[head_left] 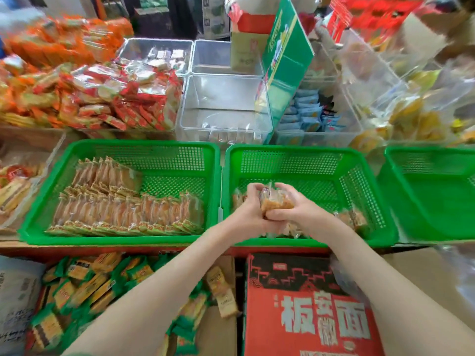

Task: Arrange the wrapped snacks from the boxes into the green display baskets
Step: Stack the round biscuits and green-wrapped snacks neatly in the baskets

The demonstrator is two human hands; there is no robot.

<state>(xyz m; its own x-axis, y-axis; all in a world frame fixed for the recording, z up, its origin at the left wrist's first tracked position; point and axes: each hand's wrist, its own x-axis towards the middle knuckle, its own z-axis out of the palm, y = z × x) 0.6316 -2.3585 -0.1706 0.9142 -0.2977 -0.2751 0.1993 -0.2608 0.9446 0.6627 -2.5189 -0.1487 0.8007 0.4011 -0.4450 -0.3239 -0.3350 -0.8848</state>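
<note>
Middle green basket [305, 150] holds few loose snacks [352, 219] near side. Left hand [253, 211] and right hand [299, 209] both curl round a wrapped snack stack [276, 201] over its near-left. Squeeze stack square, set upright against near wall.

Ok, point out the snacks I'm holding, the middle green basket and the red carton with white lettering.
held snacks [276, 201]: head view, on the brown cake showing through the wrapper.
middle green basket [290, 163]: head view, on its far mesh wall.
red carton [264, 317]: head view, on its red top face.
</note>
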